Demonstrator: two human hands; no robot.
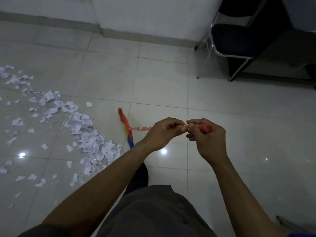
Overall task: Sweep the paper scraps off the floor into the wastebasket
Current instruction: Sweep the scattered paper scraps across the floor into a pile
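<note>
Left hand and right hand both grip the broom handle, fingers curled. The broom head stands just beside the paper scraps on the tiled floor, left side.

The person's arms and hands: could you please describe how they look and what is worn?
The left hand and right hand are bare, with no gloves or wristwatch showing. A dark grey sleeve begins only at the left upper arm.

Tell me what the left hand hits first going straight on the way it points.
Likely the broom head, since the left hand grips the handle leading there; depth is unclear.
</note>
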